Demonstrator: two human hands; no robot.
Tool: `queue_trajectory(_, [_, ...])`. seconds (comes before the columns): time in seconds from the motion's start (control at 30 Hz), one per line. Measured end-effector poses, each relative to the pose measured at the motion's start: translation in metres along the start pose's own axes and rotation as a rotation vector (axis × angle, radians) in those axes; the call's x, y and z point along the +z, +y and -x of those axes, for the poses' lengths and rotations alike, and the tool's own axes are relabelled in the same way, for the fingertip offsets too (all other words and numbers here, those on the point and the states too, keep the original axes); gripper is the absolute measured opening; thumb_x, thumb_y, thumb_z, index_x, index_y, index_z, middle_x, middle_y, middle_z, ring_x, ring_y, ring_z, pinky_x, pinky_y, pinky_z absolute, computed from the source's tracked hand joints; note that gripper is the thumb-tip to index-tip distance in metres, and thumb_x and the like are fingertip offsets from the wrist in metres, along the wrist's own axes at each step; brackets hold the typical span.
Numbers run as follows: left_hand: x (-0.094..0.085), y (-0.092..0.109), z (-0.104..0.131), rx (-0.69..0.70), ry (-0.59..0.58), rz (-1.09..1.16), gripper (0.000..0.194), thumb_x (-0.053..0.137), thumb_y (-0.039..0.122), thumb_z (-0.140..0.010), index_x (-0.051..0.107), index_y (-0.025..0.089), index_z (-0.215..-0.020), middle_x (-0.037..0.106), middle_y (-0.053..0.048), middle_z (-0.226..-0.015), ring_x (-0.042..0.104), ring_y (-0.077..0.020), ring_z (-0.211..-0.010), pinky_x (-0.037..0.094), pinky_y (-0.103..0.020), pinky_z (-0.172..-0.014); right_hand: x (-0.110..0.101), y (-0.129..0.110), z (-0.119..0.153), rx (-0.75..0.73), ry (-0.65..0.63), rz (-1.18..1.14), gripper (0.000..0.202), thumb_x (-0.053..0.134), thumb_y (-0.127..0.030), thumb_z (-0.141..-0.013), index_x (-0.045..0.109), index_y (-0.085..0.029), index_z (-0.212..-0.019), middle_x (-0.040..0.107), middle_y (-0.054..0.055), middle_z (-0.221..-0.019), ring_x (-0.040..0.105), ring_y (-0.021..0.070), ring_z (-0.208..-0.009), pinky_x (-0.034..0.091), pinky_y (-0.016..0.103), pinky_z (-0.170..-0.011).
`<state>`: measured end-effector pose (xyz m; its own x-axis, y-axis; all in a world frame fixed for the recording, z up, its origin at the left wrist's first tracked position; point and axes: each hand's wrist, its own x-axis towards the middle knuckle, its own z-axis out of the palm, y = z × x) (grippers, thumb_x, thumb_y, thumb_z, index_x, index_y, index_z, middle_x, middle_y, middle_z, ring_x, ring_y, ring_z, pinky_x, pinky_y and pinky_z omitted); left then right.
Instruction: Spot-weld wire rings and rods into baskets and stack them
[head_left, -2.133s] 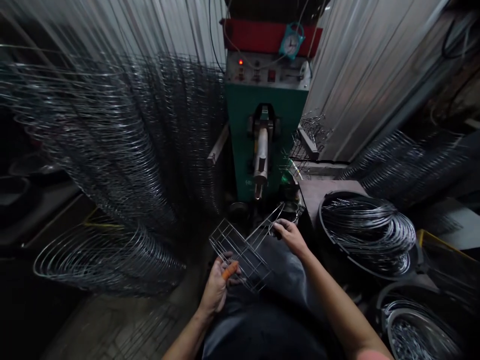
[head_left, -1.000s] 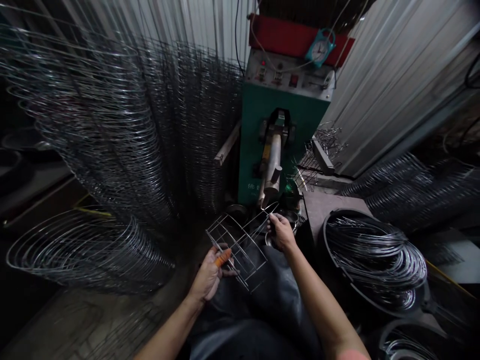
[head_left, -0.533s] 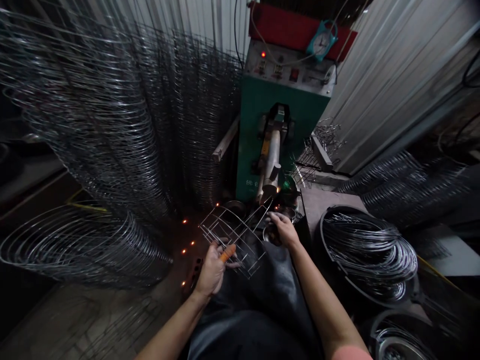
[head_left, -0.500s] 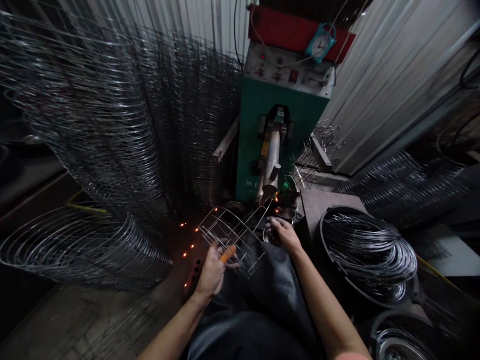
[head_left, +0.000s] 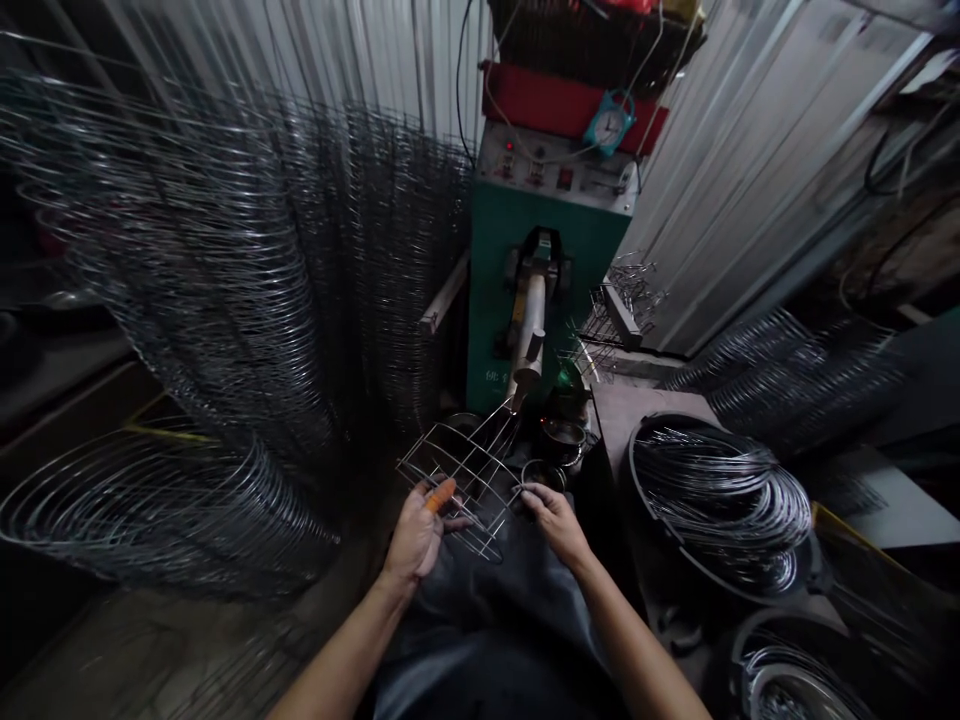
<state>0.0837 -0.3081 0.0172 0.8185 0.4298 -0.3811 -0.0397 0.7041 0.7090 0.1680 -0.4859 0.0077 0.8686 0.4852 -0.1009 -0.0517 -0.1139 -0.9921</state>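
Observation:
A wire rack (head_left: 469,470), a curved grid of thin metal rods, is held low in front of the green welding machine (head_left: 536,215). My left hand (head_left: 416,535) is closed on its near left side, with an orange cover on the thumb. My right hand (head_left: 555,522) pinches at the rack's right edge; its fingertips are partly hidden. The rack's far end reaches just below the machine's metal electrode arm (head_left: 530,335). A thin round rim (head_left: 545,462) shows just behind my right fingers, and I cannot tell what it belongs to.
Tall stacks of wire frames (head_left: 247,260) stand to the left, with wire hoops (head_left: 165,500) lower down. On the right, a black tub (head_left: 637,440) holds bundled wire rings (head_left: 720,500). A second tub (head_left: 739,655) is nearer. A blue clock (head_left: 609,125) hangs on the machine.
My right hand has moved down and toward the rack's right edge. The flying sparks around the rack have gone, apart from a small glow by the machine. The view has shifted slightly.

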Motion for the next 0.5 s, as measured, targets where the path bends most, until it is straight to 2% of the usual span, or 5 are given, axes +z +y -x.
queue_trajectory(0.17, [0.0,0.0,-0.003,0.012,-0.015,-0.039,0.041,0.072,0.022,-0.059,0.049,0.017,-0.094,0.054,0.001,-0.079,0.056,-0.0123,-0.064,0.055,-0.033,-0.057,0.001,0.006,0.0,0.007,0.04,-0.009,0.03,0.062,-0.051,-0.071,0.068,-0.023,-0.081,0.063,0.001,-0.071,0.054,0.0169,-0.066,0.042,0.029,-0.065])
queue_trajectory(0.27, [-0.013,-0.006,-0.002,0.064,-0.067,-0.148,0.046,0.067,0.031,-0.068,0.048,0.019,-0.108,0.057,-0.002,-0.086,0.059,-0.0158,-0.074,0.054,-0.038,-0.071,0.001,0.013,0.0,0.042,0.019,-0.082,0.033,0.063,-0.052,-0.071,0.067,-0.023,-0.086,0.062,0.001,-0.07,0.054,0.0159,-0.065,0.042,0.028,-0.064])
queue_trajectory(0.33, [-0.031,-0.014,0.0,0.153,-0.116,-0.323,0.058,0.067,0.034,-0.07,0.042,0.022,-0.121,0.059,-0.006,-0.098,0.06,-0.021,-0.092,0.048,-0.042,-0.085,0.003,0.017,0.0,0.064,0.006,-0.157,0.033,0.064,-0.052,-0.07,0.066,-0.022,-0.083,0.062,0.001,-0.068,0.053,0.0148,-0.064,0.042,0.027,-0.063])
queue_trajectory(0.43, [-0.064,-0.03,0.003,0.405,-0.241,-0.778,0.084,0.079,0.031,-0.054,0.04,0.022,-0.128,0.053,-0.014,-0.123,0.044,-0.0317,-0.121,0.026,-0.052,-0.104,0.01,0.02,-0.001,0.137,0.003,-0.293,0.033,0.067,-0.05,-0.068,0.066,-0.02,-0.082,0.061,0.001,-0.066,0.051,0.0124,-0.059,0.041,0.025,-0.059])
queue_trajectory(0.5, [-0.078,-0.039,0.002,0.526,-0.364,-1.067,0.083,0.079,0.028,-0.05,0.046,0.02,-0.126,0.048,-0.017,-0.131,0.033,-0.0359,-0.128,0.009,-0.057,-0.106,0.017,0.021,-0.003,0.188,0.006,-0.36,0.034,0.07,-0.049,-0.065,0.065,-0.02,-0.083,0.06,0.0,-0.064,0.048,0.0107,-0.054,0.038,0.023,-0.054])
